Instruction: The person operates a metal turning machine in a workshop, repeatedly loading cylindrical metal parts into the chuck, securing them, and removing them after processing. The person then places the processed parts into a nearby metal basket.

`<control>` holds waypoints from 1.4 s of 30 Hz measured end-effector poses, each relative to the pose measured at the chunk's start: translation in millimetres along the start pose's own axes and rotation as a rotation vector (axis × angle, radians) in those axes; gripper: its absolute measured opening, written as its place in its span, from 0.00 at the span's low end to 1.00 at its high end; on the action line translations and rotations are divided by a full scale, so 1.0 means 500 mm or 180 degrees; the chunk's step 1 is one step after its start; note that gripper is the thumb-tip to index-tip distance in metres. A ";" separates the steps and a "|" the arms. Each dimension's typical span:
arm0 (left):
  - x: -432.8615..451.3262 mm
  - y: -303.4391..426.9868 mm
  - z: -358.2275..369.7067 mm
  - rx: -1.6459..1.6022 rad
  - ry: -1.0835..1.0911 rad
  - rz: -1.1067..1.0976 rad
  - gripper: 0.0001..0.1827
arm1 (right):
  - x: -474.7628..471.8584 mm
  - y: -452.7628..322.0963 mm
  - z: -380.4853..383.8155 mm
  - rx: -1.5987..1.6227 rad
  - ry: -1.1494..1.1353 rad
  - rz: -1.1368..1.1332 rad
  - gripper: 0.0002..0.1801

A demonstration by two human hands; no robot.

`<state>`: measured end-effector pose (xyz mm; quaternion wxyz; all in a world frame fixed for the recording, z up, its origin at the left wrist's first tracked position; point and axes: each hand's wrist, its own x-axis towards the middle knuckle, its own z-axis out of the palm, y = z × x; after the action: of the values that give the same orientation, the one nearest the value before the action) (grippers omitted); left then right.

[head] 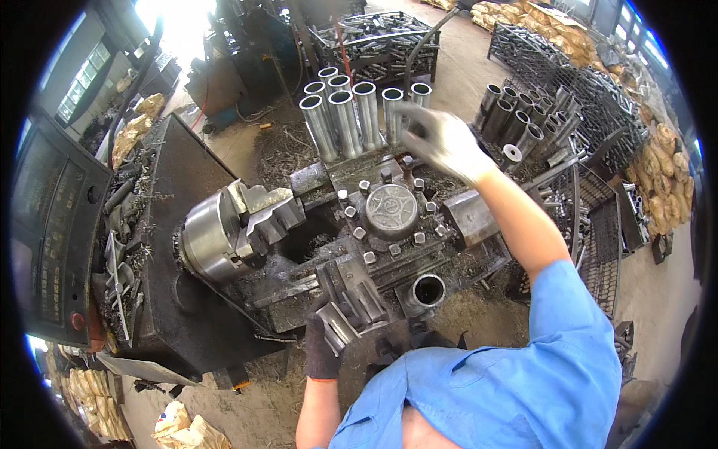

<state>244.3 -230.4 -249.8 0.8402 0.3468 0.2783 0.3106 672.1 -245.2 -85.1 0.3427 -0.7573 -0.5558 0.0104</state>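
My left hand (323,347), in a dark glove, grips a short metal piece with a grooved, shiny face (338,324) at the front of the lathe carriage. My right hand (443,140) wears a pale glove and is blurred. Its fingers are curled with a gap between them, and I see nothing in it. Beside those fingers stands a steel tube (392,112), partly covered, among several upright steel tubes (342,126) on the carriage's far end. Between my hands sits the square tool post (391,210), ringed with bolts. Another upright tube (428,291) stands at its near right.
The three-jaw lathe chuck (216,233) juts out on the left, near a control panel (56,241) with a red button. Darker tubes (516,112) stand at the right. Behind is a metal crate (373,42) heaped with parts. Metal chips (280,149) litter the machine.
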 end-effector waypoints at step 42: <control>0.118 0.033 -0.048 0.0712 -0.0401 -0.0129 0.36 | -0.299 -0.378 0.197 0.1909 -0.1953 0.0806 0.47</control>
<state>260.9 -169.1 -266.9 0.8182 0.4514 0.2648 0.2381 418.4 -294.3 -114.8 0.3624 -0.6485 -0.5070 0.4371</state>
